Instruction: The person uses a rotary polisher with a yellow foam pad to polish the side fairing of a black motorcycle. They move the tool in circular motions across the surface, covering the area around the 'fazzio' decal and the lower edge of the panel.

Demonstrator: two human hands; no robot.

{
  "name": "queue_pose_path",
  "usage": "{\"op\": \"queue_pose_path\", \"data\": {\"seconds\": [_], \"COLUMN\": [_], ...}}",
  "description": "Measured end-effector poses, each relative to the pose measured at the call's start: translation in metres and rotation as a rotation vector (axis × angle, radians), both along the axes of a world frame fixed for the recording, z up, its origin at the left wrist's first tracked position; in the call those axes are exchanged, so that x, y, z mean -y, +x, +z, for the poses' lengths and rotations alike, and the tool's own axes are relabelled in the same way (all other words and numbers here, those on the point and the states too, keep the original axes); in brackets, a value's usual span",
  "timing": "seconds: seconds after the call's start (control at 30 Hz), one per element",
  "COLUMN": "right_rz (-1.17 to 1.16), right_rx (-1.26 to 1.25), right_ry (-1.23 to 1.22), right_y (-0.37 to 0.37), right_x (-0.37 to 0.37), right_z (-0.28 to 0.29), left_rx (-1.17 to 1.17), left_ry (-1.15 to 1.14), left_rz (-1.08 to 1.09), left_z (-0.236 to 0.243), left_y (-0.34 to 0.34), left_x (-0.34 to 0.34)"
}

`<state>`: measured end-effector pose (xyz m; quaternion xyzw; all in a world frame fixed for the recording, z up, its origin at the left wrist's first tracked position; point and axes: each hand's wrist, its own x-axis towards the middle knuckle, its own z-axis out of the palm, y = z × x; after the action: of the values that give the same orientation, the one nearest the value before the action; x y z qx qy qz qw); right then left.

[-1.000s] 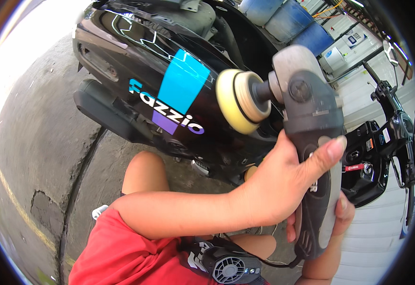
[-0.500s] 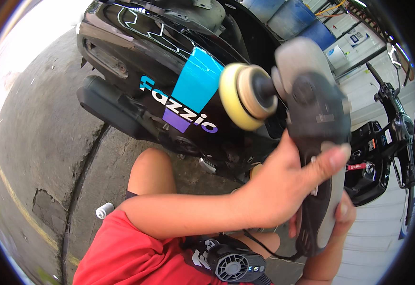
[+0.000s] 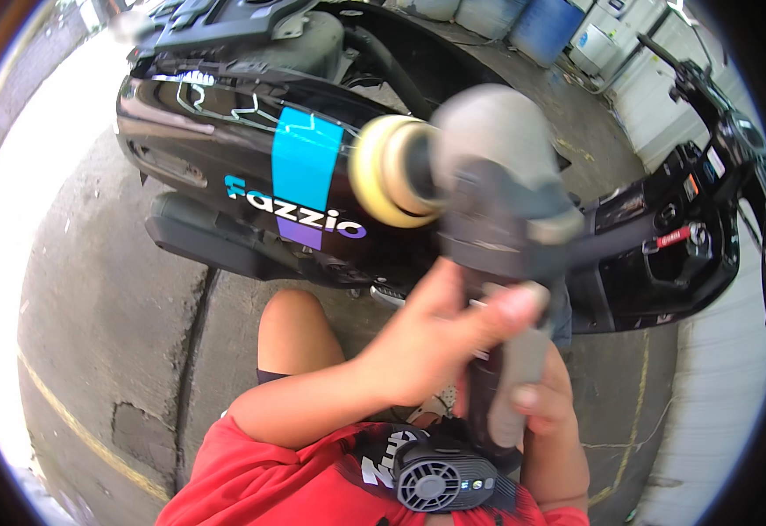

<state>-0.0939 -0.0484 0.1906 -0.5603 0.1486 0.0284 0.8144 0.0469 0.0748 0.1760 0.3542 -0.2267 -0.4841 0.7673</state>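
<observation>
Grey-and-black polisher [image 3: 495, 206], blurred, held head up; its round yellow pad [image 3: 372, 175] faces the scooter [image 3: 234, 145]'s glossy black side, contact unclear.

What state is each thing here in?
black scooter: top partly uncovered
polisher: held head-up
yellow pad: fitted on polisher, contact with scooter unclear
left hand: closed around polisher
right hand: closed lower on polisher
small fan: against red shirt, spinning unclear

Far right, blue plastic drums [image 3: 548, 31] stand near a white rounded container [image 3: 591, 48]; near left, a yellow painted line [image 3: 93, 444] crosses grey concrete floor [image 3: 128, 333].
</observation>
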Motion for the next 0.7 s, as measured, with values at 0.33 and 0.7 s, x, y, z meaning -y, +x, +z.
{"op": "queue_pose_path", "data": {"seconds": [0.33,0.7], "right_rz": [0.158,-0.230], "right_rx": [0.350,0.323], "right_ry": [-0.334,0.226], "right_y": [0.044,-0.044], "right_x": [-0.007,-0.003], "right_z": [-0.019,-0.153], "left_rx": [0.006,0.253], "left_ry": [-0.225,0.274], "left_rz": [0.370,0.030], "left_z": [-0.014,-0.062], "left_y": [0.006,-0.054], "left_x": [-0.012,0.054]}}
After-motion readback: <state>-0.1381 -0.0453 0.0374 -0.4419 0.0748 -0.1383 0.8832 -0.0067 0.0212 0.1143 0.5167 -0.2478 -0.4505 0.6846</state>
